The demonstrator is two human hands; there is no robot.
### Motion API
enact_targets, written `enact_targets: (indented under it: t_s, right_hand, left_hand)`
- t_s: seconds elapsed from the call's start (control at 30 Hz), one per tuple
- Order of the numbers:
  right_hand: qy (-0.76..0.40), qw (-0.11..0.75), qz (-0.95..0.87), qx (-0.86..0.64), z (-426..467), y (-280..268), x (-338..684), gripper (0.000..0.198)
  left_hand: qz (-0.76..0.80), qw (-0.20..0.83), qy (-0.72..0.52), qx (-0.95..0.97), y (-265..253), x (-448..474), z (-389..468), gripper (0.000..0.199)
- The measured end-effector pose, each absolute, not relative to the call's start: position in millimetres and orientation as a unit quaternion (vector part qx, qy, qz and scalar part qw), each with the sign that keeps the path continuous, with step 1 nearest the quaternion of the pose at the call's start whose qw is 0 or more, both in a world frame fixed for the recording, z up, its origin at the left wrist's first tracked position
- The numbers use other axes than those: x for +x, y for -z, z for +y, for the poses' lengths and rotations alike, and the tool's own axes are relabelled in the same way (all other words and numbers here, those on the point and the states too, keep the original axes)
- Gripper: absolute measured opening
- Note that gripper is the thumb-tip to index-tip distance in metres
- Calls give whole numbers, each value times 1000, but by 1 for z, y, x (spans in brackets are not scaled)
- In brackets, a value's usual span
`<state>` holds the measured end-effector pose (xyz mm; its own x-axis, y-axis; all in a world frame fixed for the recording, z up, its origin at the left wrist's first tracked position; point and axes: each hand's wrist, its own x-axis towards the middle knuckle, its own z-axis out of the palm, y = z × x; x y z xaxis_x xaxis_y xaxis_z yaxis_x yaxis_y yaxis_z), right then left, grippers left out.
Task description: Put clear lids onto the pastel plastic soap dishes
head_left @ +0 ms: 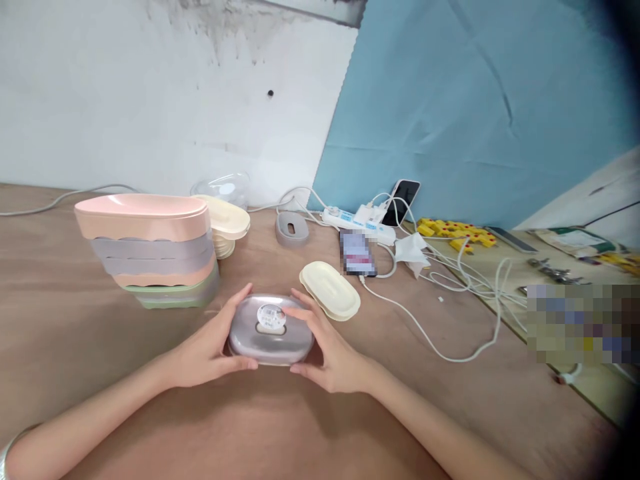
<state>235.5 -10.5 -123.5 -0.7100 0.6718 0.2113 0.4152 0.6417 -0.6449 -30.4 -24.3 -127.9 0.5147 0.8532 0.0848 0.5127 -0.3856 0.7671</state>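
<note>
Left hand [203,353] and right hand [336,353], both half-curled, grip opposite ends of the grey slotted box [273,345] toward the surface's [273,423] near edge. Steadying it seems the present step; moving it would call for even pressure. Its underside is hidden, lifted or resting unclear; print on the sticker [270,317] is illegible.

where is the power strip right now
In the head view, the white power strip lies just right of centre toward the back of the brown table, near the foot of the blue sheet, directly behind the lit phone.
</note>
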Motion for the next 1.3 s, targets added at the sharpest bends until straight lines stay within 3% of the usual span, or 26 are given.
enact_targets:
  t_s: [0.17,0.47,0.53,0.63,0.7,0.77,0.87,1.0,1.07,1.17,1.3]
  right_hand:
    - [-225,233,-860,-395,-11,134,230,77]
    - [5,292,-864,-409,-19,137,223,68]
    - [29,313,-853,-417,-20,137,222,56]
    - [40,355,-839,-411,-18,138,223,15]
    - [36,370,-842,-390,-16,138,224,16]
    - [28,359,-864,-353,-16,137,224,23]
    - [13,312,-907,-283,-17,135,223,25]
    - [-23,260,-927,-268,-20,135,222,24]
    - [-32,244,-927,-282,-21,133,222,22]
    - [-37,228,-917,-324,-20,128,221,18]
    - [-57,171,-908,-378,-19,125,220,50]
  left_hand:
    - [487,287,-283,775,133,-27,-21,65]
    - [477,209,-270,810,136,-27,-18,67]
    - [474,201,-270,814,137,-27,-18,68]
    - [471,186,-277,817,137,-25,-19,68]
    - [482,157,-326,798,136,-26,-20,57]
    - [472,127,-385,783,132,-27,-22,34]
    - [376,132,-336,854,123,-27,-24,12]
    - [289,110,-175,935,117,-22,-26,13]
    - [314,106,-163,929,118,-19,-26,16]
    - [356,97,-159,916,123,-20,-26,36]
    - [389,74,-127,910,128,-24,-24,51]
